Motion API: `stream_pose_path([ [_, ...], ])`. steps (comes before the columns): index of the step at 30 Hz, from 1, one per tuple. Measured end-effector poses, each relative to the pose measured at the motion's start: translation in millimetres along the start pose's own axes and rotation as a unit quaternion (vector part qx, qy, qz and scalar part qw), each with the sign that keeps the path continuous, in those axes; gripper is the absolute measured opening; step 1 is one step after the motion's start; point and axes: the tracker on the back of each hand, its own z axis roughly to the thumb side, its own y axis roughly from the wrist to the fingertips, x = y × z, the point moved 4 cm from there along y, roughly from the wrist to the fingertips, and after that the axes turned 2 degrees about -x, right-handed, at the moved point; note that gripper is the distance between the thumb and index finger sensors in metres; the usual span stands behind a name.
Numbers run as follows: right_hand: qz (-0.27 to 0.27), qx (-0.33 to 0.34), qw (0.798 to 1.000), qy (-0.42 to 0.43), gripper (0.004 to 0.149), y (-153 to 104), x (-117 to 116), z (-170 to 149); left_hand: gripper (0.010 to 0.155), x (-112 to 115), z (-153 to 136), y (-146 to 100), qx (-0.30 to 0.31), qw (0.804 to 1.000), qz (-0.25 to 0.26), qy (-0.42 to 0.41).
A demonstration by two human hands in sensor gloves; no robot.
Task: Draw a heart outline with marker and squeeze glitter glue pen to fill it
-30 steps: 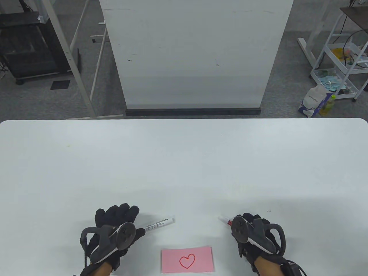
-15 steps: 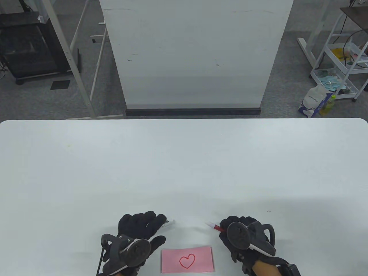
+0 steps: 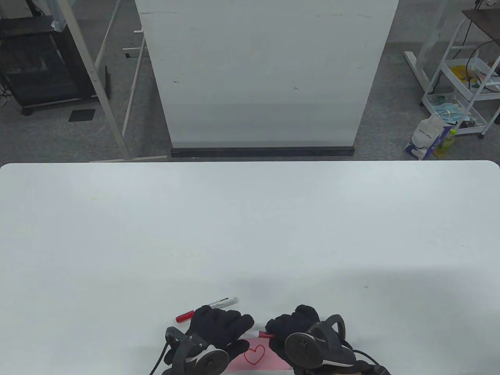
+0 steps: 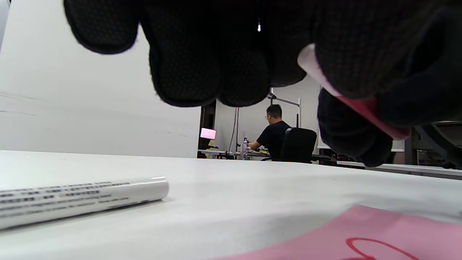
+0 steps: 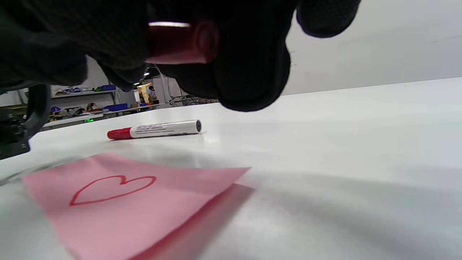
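A pink paper with a red heart outline lies at the table's front edge. Just above it, my right hand grips the red glitter glue pen by its barrel. My left hand pinches the pen's white end. In the right wrist view the red barrel sits inside my curled fingers, above the paper and heart. The marker, white with a red cap, lies free behind my left hand. The left wrist view shows the pen between gloved fingers.
The white table stretches far beyond the hands. A white panel stands behind its far edge. In the left wrist view the marker lies close on the left, and a person sits at a desk far off.
Both hands moved inward and toward the front edge, meeting over the paper. My left hand left the marker on the table and took the pen's white end.
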Motion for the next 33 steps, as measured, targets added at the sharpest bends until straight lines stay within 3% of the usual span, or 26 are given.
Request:
stream_pose_path([
  [3, 0.005, 0.008, 1.0, -0.004, 0.045, -1.6, -1.1, 5.7, 0.044, 3.7, 1.7, 0.9, -0.008, 0.999, -0.004, -0.037],
  [10, 0.006, 0.015, 0.999, 0.028, 0.046, -1.3, -0.1, 4.7, 0.042, 6.5, -0.3, 2.9, -0.007, 0.999, -0.029, -0.031],
  [16, -0.017, 0.022, 0.998, 0.049, 0.047, -3.7, 8.1, 2.1, 0.048, 18.8, -7.9, 4.9, -0.013, 0.99, -0.103, -0.099],
  [20, -0.007, 0.02, 0.996, 0.085, 0.047, -2.9, 4.1, -0.5, 0.068, 12.0, -6.2, 3.6, 0.002, 0.995, -0.057, -0.082],
  [26, -0.002, 0.013, 0.992, 0.127, 0.048, -0.8, 0.9, -3.9, 0.047, -1.1, 2.8, 2.3, 0.022, 0.998, -0.002, -0.06],
  [33, -0.011, 0.003, 0.985, 0.173, 0.05, -1.4, 0.6, -9.6, 0.045, 2.7, 5.8, 2.2, 0.033, 0.997, -0.026, -0.069],
])
